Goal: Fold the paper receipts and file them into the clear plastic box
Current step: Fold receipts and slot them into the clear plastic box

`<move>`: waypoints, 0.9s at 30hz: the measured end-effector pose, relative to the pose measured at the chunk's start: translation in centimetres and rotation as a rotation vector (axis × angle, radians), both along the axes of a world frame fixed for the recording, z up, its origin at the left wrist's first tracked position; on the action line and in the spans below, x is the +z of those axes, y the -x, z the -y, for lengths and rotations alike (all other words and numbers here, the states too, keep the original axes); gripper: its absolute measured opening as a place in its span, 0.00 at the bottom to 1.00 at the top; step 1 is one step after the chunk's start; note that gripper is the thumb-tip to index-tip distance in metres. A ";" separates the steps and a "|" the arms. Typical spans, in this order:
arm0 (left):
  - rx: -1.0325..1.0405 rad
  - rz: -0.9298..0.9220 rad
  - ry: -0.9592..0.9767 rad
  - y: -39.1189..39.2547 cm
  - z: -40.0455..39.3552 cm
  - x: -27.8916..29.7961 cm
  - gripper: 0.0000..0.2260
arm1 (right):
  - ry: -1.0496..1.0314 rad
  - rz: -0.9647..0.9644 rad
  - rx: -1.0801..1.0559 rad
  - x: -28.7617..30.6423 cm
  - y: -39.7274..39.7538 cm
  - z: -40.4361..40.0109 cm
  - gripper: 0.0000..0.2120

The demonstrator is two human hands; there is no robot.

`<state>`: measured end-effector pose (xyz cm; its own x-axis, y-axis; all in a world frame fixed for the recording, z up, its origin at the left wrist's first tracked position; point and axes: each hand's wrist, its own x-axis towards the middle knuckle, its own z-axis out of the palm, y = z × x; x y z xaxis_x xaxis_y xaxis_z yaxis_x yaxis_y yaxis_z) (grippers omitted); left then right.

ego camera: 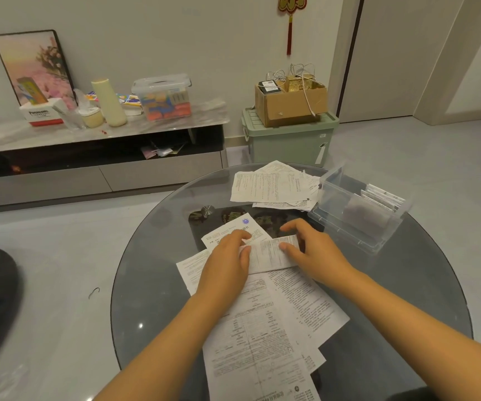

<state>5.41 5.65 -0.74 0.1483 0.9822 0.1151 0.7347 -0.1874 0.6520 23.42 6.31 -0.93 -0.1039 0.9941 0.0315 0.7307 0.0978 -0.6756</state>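
Receipts are lying in three groups on the round glass table (152, 256): a loose pile (274, 186) at the far edge, several unfolded sheets (265, 328) spreading toward the person, and one folded receipt (271, 253) being worked at the centre. The left hand (227, 261) is pressing the folded strip's left end, thumb along its edge and fingers curling over the paper beyond it; the right hand (311, 250) is pinning the right end, thumb on the strip and fingers loosely bent and spread above it. Neither hand is lifting the strip; both appear to be flattening a crease. To do this step well, the edges should be squared before pressure is applied, and a thumb should be run outward along the fold so the strip stays flat and narrow enough to stand in the clear plastic box (357, 212). That box is sitting open just right of the hands, already holding upright folded papers (383, 198) at its far end. Print on the receipts is too small to read; a round blue emblem (245, 221) is showing on one sheet. On the cabinet behind, a white carton (41, 114) is reading "Panasonic".
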 end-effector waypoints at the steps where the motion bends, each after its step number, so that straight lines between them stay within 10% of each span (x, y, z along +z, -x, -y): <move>1: -0.003 -0.005 -0.003 0.0 -0.1 -0.2 0.14 | 0.012 0.014 -0.019 -0.1 0.0 -0.1 0.18; 14: -0.238 -0.322 -0.082 -0.6 0.4 -0.8 0.16 | 0.095 0.237 -0.089 0.2 0.0 0.0 0.06; 27: -0.415 -0.487 -0.104 -1.2 1.3 -0.3 0.31 | 0.585 -0.273 -0.143 2.6 -0.3 1.2 0.08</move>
<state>6.65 4.35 -1.00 0.5726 0.8193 0.0304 0.7946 -0.5637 0.2254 23.71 5.13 1.66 -0.0341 0.8584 -0.5119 0.5045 -0.4273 -0.7502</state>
